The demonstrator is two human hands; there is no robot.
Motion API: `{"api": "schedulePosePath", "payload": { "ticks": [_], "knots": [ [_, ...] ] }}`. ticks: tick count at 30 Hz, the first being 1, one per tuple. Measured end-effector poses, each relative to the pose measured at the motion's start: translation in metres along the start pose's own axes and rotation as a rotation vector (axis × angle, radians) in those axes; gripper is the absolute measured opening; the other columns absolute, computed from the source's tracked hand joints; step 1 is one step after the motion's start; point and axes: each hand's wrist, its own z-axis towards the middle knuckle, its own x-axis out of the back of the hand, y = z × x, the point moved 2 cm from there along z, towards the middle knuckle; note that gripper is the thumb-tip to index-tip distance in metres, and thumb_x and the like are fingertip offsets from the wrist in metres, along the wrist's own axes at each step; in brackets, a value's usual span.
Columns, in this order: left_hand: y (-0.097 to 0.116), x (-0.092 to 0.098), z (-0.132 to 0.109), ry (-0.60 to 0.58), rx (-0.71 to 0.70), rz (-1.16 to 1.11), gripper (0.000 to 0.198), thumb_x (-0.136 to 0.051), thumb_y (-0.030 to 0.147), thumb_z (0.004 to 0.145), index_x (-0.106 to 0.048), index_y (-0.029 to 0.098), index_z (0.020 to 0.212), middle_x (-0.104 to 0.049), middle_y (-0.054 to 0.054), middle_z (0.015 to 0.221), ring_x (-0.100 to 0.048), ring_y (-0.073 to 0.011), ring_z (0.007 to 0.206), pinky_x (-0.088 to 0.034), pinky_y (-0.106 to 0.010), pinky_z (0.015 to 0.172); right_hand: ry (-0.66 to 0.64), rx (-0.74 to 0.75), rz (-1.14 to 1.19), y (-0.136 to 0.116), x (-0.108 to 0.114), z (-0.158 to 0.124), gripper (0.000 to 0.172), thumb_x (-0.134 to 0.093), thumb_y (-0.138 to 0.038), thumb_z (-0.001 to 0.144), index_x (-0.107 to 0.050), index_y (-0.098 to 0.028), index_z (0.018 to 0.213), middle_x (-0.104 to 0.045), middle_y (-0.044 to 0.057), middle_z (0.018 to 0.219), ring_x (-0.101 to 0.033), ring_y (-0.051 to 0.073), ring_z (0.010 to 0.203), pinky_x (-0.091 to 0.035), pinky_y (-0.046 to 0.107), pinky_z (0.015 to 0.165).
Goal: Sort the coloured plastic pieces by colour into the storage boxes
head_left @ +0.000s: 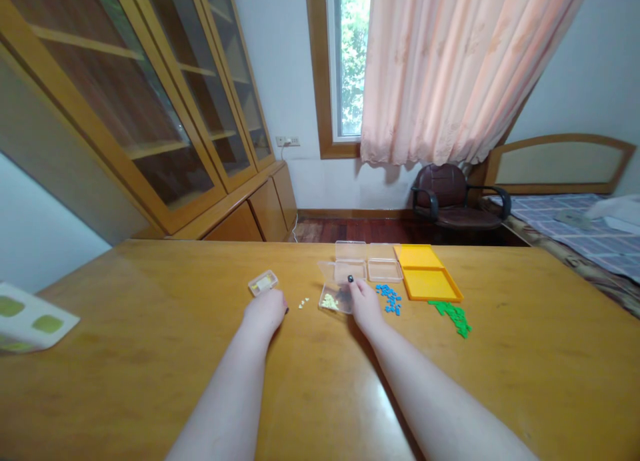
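Note:
My right hand [364, 305] grips the edge of a small clear plastic box [334, 300] with its lid up, holding pale yellow pieces inside. My left hand [265, 312] rests closed on the wooden table [150, 354], fingers curled under; what it holds, if anything, is hidden. A few loose pale yellow pieces [303, 303] lie on the table between my hands. A closed small clear box [263, 282] with yellow pieces sits just beyond my left hand.
Another open clear box [369, 261] and an open orange box [426, 274] sit behind. Blue pieces [390, 298] and green pieces [454, 315] lie in piles at right. A white card with green spots [30, 317] lies far left. Chair and bed stand beyond.

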Motion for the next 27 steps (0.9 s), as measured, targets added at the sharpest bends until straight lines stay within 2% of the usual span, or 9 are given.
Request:
{"api": "schedulePosePath", "payload": {
  "ticks": [5, 9, 11, 14, 17, 19, 21, 23, 27],
  "knots": [
    [0.000, -0.001, -0.001, -0.029, -0.034, 0.003, 0.019, -0.050, 0.024, 0.077, -0.066, 0.015, 0.081, -0.069, -0.014, 0.092, -0.064, -0.0220, 0.080, -0.045, -0.028, 0.067, 0.002, -0.010, 0.008, -0.001, 0.001, -0.001, 0.045, -0.039, -0.055, 0.081, -0.063, -0.017, 0.074, -0.069, 0.007, 0.078, -0.059, 0.020, 0.074, -0.039, 0.028, 0.067],
    [0.005, 0.000, 0.000, 0.073, -0.083, -0.115, 0.016, -0.049, 0.023, 0.078, -0.065, 0.018, 0.080, -0.069, -0.009, 0.087, -0.062, -0.0195, 0.078, -0.044, -0.026, 0.067, 0.009, 0.006, 0.014, 0.000, 0.000, 0.000, 0.047, -0.039, -0.056, 0.081, -0.064, -0.017, 0.074, -0.069, 0.007, 0.079, -0.059, 0.021, 0.074, -0.040, 0.028, 0.067],
    [0.016, -0.001, -0.001, 0.192, -0.186, -0.235, 0.017, -0.048, 0.024, 0.080, -0.063, 0.019, 0.081, -0.068, -0.006, 0.087, -0.061, -0.0187, 0.080, -0.044, -0.026, 0.069, 0.010, 0.006, 0.021, 0.001, 0.000, 0.000, 0.046, -0.039, -0.057, 0.081, -0.064, -0.018, 0.074, -0.069, 0.007, 0.079, -0.059, 0.021, 0.074, -0.040, 0.028, 0.067],
    [0.039, -0.007, -0.005, 0.354, -0.422, -0.442, 0.019, -0.045, 0.025, 0.084, -0.062, 0.019, 0.087, -0.066, -0.005, 0.093, -0.059, -0.0162, 0.087, -0.044, -0.025, 0.078, 0.012, 0.002, 0.029, 0.000, -0.001, 0.000, 0.046, -0.039, -0.057, 0.081, -0.063, -0.018, 0.074, -0.068, 0.007, 0.077, -0.059, 0.021, 0.074, -0.040, 0.028, 0.067],
    [0.053, -0.015, -0.006, 0.377, -0.566, -0.525, 0.019, -0.047, 0.023, 0.083, -0.062, 0.018, 0.095, -0.064, -0.004, 0.098, -0.057, -0.0150, 0.092, -0.043, -0.025, 0.084, 0.004, 0.005, 0.033, 0.000, -0.002, 0.000, 0.045, -0.040, -0.056, 0.081, -0.063, -0.018, 0.074, -0.068, 0.007, 0.076, -0.059, 0.020, 0.074, -0.041, 0.028, 0.067],
    [0.049, -0.015, -0.003, 0.409, -0.544, -0.514, 0.021, -0.047, 0.022, 0.083, -0.061, 0.018, 0.098, -0.063, -0.005, 0.100, -0.056, -0.0155, 0.094, -0.042, -0.026, 0.086, 0.000, 0.004, 0.036, 0.000, -0.002, 0.000, 0.045, -0.040, -0.055, 0.081, -0.063, -0.018, 0.075, -0.068, 0.007, 0.078, -0.059, 0.020, 0.074, -0.041, 0.028, 0.067],
    [0.038, -0.012, 0.001, 0.442, -0.435, -0.461, 0.020, -0.045, 0.023, 0.084, -0.062, 0.018, 0.093, -0.063, -0.005, 0.098, -0.057, -0.0163, 0.091, -0.043, -0.027, 0.083, -0.004, 0.006, 0.039, 0.001, -0.002, 0.000, 0.044, -0.040, -0.054, 0.081, -0.064, -0.017, 0.077, -0.069, 0.007, 0.081, -0.059, 0.020, 0.074, -0.041, 0.029, 0.068],
    [0.026, -0.009, 0.006, 0.411, -0.355, -0.369, 0.019, -0.046, 0.026, 0.084, -0.063, 0.019, 0.086, -0.064, -0.005, 0.093, -0.058, -0.0174, 0.088, -0.043, -0.027, 0.078, -0.005, 0.008, 0.037, 0.002, -0.002, 0.001, 0.044, -0.040, -0.053, 0.081, -0.064, -0.017, 0.078, -0.069, 0.008, 0.082, -0.059, 0.021, 0.075, -0.041, 0.029, 0.068],
    [0.017, -0.010, 0.012, 0.314, -0.352, -0.246, 0.017, -0.050, 0.028, 0.082, -0.065, 0.020, 0.082, -0.065, -0.004, 0.090, -0.059, -0.0169, 0.085, -0.041, -0.025, 0.073, -0.004, 0.002, 0.025, 0.000, 0.000, 0.000, 0.045, -0.040, -0.054, 0.081, -0.064, -0.017, 0.076, -0.069, 0.007, 0.080, -0.059, 0.021, 0.075, -0.041, 0.029, 0.068]
  ]
}}
